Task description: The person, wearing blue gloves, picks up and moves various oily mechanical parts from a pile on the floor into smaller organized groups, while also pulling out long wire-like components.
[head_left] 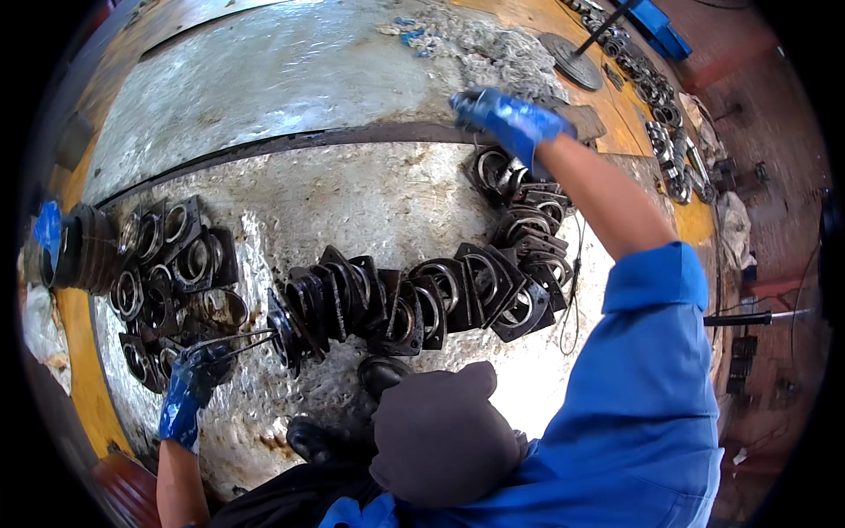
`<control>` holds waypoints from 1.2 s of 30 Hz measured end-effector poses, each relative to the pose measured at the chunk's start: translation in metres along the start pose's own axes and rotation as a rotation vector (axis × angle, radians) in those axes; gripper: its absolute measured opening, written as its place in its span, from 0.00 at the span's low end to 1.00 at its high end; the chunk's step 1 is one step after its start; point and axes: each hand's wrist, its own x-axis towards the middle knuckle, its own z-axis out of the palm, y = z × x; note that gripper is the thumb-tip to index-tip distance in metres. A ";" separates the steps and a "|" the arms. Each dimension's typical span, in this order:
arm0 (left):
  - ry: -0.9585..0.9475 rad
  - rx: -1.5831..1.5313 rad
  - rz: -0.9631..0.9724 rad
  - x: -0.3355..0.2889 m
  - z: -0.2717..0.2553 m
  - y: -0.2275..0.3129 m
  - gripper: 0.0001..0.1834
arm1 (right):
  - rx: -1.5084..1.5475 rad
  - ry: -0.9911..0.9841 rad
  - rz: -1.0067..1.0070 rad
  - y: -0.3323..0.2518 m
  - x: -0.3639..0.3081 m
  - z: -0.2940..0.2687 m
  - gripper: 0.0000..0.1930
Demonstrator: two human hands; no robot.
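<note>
My left hand (195, 378), in a blue coated glove, is closed on a thin doubled metal wire (251, 337). The wire runs into the left end of a long curved row of dark, oily square plates with round holes (444, 290). My right hand (510, 119), also blue-gloved, is raised over the row's far right end, beside grey rags. Its fingers are blurred, and whether they hold anything is hidden. A thin dark cord or wire (576, 282) loops beside the right end of the row. More such plates lie in a loose group (167, 264) beyond my left hand.
The plates lie on a worn, greasy metal sheet (264, 189). Grey rags (493, 53) and a round base with a rod (570, 63) stand at the far side. Several metal parts (656, 88) line the right edge. Black boots (385, 374) and a dark grey cloth shape (444, 436) fill the near middle.
</note>
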 end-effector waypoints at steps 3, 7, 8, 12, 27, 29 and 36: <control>-0.004 0.055 0.108 -0.017 0.028 0.025 0.17 | -0.156 -0.325 -0.028 -0.013 -0.028 0.089 0.15; 0.012 0.147 0.032 -0.011 0.022 0.037 0.17 | -0.320 -0.478 -0.213 -0.100 -0.098 0.204 0.14; 0.113 0.165 0.042 -0.013 0.030 0.042 0.15 | -0.399 -0.584 -0.139 -0.140 -0.110 0.218 0.14; 0.537 -0.310 0.019 -0.023 0.023 0.069 0.02 | -0.274 -0.551 -0.380 -0.137 -0.127 0.253 0.18; 0.222 -0.126 0.353 0.003 0.008 0.068 0.05 | 0.138 -0.783 -0.619 -0.200 -0.152 0.349 0.22; 0.281 0.261 0.586 -0.005 0.010 0.066 0.07 | 0.303 -0.998 -0.457 -0.184 -0.140 0.371 0.26; 0.116 -0.396 0.388 -0.076 -0.081 0.057 0.11 | -0.122 -1.098 -0.738 -0.294 -0.172 0.269 0.24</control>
